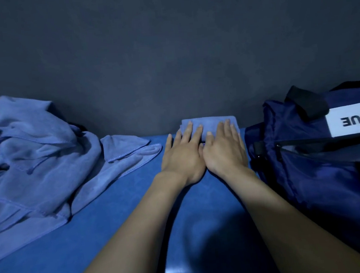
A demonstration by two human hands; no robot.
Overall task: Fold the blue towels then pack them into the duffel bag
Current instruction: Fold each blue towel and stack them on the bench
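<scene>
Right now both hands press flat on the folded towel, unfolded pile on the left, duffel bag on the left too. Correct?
Not quite. The head view shows the duffel bag on the right, not the left. The rest holds: left hand and right hand press flat on the folded towel, with the unfolded pile on the left.

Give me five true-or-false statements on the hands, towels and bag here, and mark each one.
1. Both hands, left hand and right hand, press flat on the small folded blue towel. True.
2. The folded towel lies inside the navy fabric duffel bag. False: it lies on the blue table, beside the bag.
3. A heap of unfolded blue towels lies on the left. True.
4. The bag stands left of the hands. False: right.
5. The right hand grips the bag's strap. False: it rests on the towel.
</scene>
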